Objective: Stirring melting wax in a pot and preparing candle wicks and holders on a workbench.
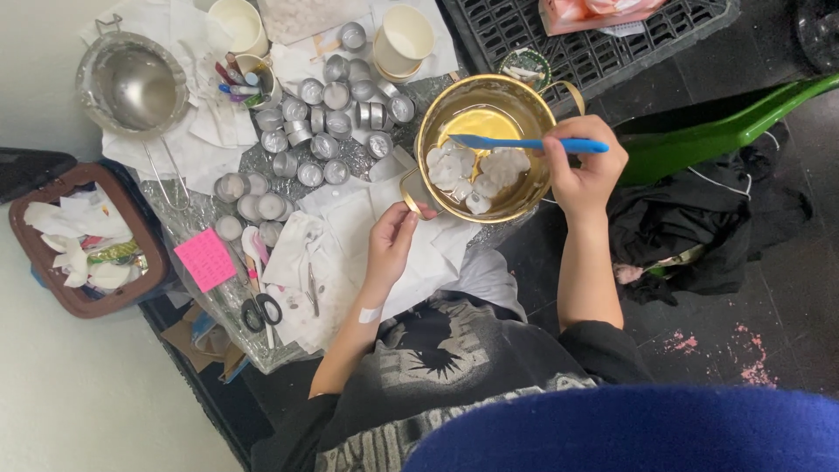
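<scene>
A gold-coloured metal pot (454, 100) stands in the middle of the view with several white wax pieces (472, 170) lying in clear liquid at its near side. My left hand (391, 238) grips the pot's near-left handle. My right hand (584, 162) holds a blue spatula (516, 142) by its handle, with the blade reaching over the pot above the wax pieces.
Several small silver tealight cups (323, 114) cover the foil-lined surface to the left. A steel strainer bowl (131, 87), white cups (402, 39), scissors (260, 306), a pink note (205, 259), a brown bin (79, 236), a black crate (594, 44) and a green object (699, 131) surround the pot.
</scene>
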